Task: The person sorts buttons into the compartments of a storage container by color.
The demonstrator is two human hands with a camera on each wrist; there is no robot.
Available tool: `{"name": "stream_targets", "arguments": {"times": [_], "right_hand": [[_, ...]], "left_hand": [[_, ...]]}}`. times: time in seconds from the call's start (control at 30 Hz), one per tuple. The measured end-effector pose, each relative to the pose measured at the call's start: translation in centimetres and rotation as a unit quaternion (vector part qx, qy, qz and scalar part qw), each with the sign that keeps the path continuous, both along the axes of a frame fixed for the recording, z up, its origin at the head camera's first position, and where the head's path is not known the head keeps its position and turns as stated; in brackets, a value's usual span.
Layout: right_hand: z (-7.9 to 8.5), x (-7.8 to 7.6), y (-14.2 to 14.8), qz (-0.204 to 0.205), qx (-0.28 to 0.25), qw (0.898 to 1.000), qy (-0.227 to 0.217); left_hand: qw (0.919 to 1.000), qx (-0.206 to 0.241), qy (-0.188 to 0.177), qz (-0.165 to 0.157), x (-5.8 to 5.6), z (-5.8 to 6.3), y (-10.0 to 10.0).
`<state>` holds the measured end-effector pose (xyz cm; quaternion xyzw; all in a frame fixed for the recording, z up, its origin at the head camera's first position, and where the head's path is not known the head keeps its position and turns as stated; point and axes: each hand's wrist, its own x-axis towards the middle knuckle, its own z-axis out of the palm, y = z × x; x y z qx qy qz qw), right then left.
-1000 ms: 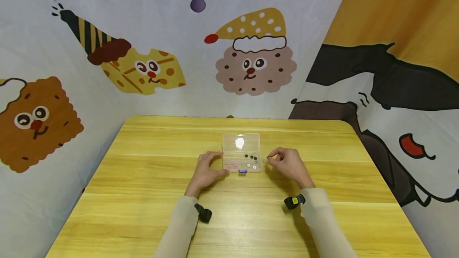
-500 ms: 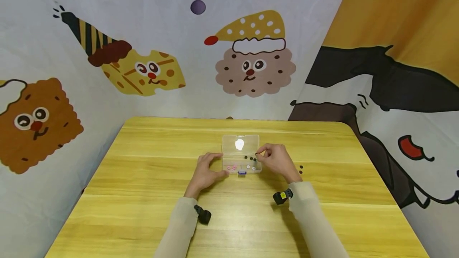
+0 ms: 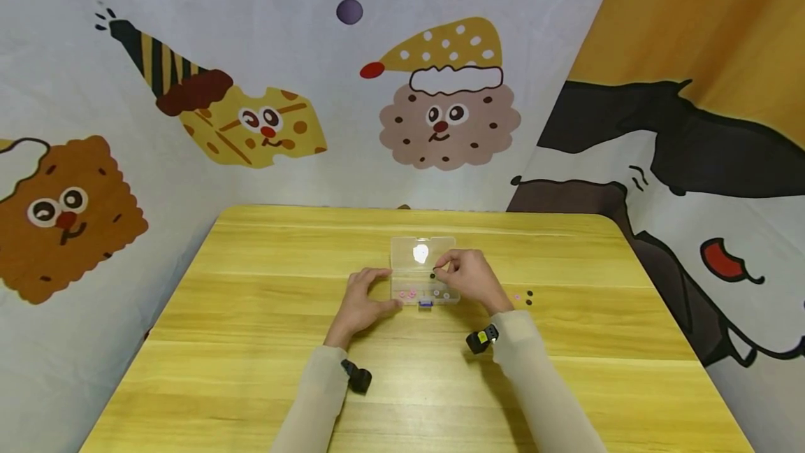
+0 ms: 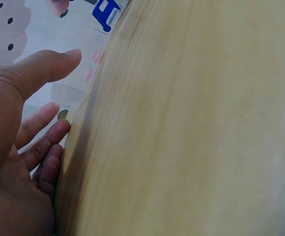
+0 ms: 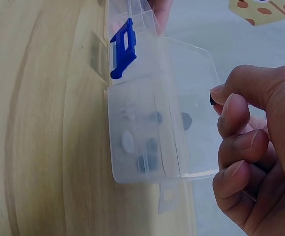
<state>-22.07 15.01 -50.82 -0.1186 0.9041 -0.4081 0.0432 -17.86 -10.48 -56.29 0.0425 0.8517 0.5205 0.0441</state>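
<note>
A clear plastic box (image 3: 405, 280) with a blue latch (image 5: 124, 49) stands with its lid (image 3: 405, 249) raised. My left hand (image 3: 361, 305) holds its left end, thumb at the front corner and fingers along the side. Over the rear compartments, my right hand (image 3: 470, 278) pinches a small black button-like disc (image 5: 212, 99) between thumb and index finger. Below these fingertips lies another dark disc (image 3: 432, 276) in the box; others are hidden by the hand. The front compartments contain pink pieces (image 3: 411, 293) on the left and white pieces (image 3: 437, 293) on the right.
To the right of the box, two black discs (image 3: 530, 293) and a pink piece (image 3: 518, 296) lie on the wooden table (image 3: 415, 383). A cartoon-printed cloth (image 3: 283, 33) hangs behind the table. Both wrists carry small black cameras (image 3: 358, 377).
The right hand has moved left with the black disc, from beside the box to over its rear compartments. Discs on the table have come into view behind it. The left hand stays put.
</note>
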Motion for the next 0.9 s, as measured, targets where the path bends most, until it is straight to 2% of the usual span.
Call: {"name": "stream_targets", "arguments": {"times": [0.5,0.9], "right_hand": [[0.3,0.0,-0.2,0.003,0.004,1.000,-0.020],[0.0,0.1,0.9,0.023,0.007,1.000,0.004]], "left_hand": [[1.0000,-0.001,-0.001,0.002,0.1,0.3,0.2],[1.0000,-0.001,-0.001,0.001,0.1,0.3,0.1]]}}
